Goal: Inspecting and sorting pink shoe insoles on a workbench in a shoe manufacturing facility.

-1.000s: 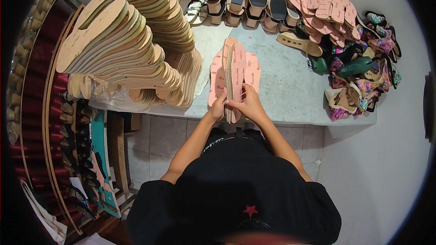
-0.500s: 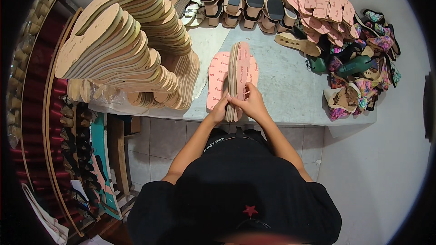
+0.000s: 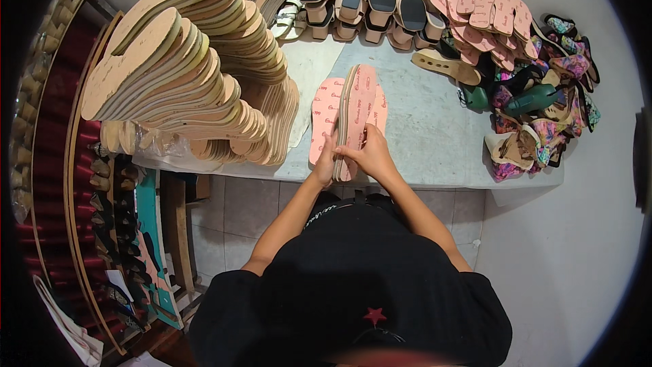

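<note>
Both my hands hold a small stack of insoles (image 3: 358, 102) on edge above the table, tilted so that the top one's pink printed face shows. My left hand (image 3: 326, 163) is closed around the heel end from the left side. My right hand (image 3: 373, 153) grips the right side, its thumb lying across the edges of the stack. Beneath and behind the stack, pink printed insoles (image 3: 324, 119) lie flat on the table, partly covered by what I hold.
Tall stacks of beige insoles (image 3: 170, 75) stand at the left. Heeled sandals (image 3: 353, 0) line the back. A pile of pink insole pieces (image 3: 485, 17) and colourful shoe uppers (image 3: 543, 105) fill the right of the pale-covered table (image 3: 435, 136). Shoe racks (image 3: 75, 163) stand far left.
The held stack has turned so that more of its pink top face shows and less of its layered edge. My hands have shifted slightly with it.
</note>
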The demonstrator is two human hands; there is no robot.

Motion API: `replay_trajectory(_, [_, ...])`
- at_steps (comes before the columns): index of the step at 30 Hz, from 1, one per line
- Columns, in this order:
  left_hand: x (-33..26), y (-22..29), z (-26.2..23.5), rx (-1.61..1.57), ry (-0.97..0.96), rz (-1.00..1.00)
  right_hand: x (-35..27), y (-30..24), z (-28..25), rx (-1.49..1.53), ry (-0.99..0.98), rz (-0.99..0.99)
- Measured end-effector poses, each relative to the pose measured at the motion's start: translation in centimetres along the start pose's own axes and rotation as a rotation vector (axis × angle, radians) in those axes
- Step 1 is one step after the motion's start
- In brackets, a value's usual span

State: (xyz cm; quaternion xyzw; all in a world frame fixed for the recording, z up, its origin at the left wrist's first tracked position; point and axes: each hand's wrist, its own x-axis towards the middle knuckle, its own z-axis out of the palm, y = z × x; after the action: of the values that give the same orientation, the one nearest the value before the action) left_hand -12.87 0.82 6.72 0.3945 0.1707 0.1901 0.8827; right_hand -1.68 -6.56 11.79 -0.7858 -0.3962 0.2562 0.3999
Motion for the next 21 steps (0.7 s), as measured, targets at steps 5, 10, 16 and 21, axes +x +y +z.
replay_trajectory(5, [0.2,1.0,-2.1,0.133,-0.03,0.056,1.6,0.0,1.6,-0.013,-0.038,-0.007])
replay_trajectory(10, [-0.2,2.6,-4.0,0.374,0.047,-0.039,3.7,0.7,2.0,0.23,-0.19,0.146])
replay_trajectory(16, [0.8,2.9,-5.4,0.089,0.073,-0.133,6.9,2.0,3.1,0.237,-0.215,0.197])
replay_trajectory(21, [2.1,2.8,-5.1,0.48,0.258,-0.004,9.3,5.2,6.0,0.251,-0.252,0.21])
